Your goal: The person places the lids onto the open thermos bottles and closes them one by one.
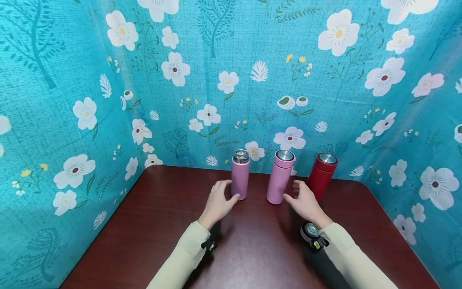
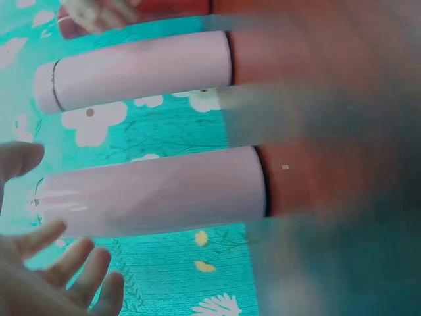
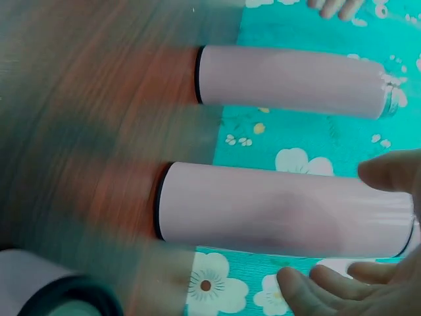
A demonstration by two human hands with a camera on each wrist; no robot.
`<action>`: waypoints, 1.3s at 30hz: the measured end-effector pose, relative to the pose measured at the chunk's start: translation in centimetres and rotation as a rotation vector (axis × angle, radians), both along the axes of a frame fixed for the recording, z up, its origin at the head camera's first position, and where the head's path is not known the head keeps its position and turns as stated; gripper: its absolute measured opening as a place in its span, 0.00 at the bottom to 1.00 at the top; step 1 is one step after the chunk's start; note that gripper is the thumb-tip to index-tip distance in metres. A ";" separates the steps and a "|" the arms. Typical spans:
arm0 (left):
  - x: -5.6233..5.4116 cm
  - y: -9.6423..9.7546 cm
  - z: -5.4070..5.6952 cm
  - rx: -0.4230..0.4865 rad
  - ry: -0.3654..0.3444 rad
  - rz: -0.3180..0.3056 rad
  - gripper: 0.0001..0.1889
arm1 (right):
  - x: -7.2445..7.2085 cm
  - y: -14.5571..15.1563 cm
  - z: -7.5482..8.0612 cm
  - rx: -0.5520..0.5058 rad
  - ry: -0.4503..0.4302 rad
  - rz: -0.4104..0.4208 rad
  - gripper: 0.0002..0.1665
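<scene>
An uncapped pink vacuum flask (image 1: 240,180) stands upright with its steel mouth bare. My left hand (image 1: 217,204) is just to its left, thumb and fingers spread; in the left wrist view, the flask (image 2: 158,194) lies between the thumb and fingers, and I cannot tell if they touch. A second pink vacuum flask (image 1: 279,180), with its lid on, is upright to the right. Close by its right side is my right hand (image 1: 304,204), fingers parted. The right wrist view has that flask (image 3: 283,210) between thumb and fingers, with no clear grip.
A red vacuum flask (image 1: 322,176) stands behind the right hand, partly covered by it. Near the right wrist, a pink lid-like piece (image 1: 306,233) with a dark rim sits on the brown table (image 1: 252,257). Flowered blue cloth (image 1: 202,80) hangs behind and at both sides.
</scene>
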State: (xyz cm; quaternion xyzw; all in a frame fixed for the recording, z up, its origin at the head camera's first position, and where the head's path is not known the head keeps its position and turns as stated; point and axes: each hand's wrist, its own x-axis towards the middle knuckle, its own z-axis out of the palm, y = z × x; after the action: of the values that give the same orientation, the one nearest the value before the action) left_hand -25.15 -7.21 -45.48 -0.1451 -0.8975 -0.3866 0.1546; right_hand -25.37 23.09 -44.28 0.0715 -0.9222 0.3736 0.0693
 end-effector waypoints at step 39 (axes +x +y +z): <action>-8.9 3.3 0.8 0.430 -0.280 -0.014 0.53 | 5.2 5.7 -5.1 0.528 -0.189 0.089 0.49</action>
State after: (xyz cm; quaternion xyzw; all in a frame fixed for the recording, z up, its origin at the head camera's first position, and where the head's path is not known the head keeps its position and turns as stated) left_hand -34.03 -3.88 -44.73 -0.0603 -0.8063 -0.5860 0.0534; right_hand -20.14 28.75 -49.43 0.0922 -0.9860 0.1280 -0.0544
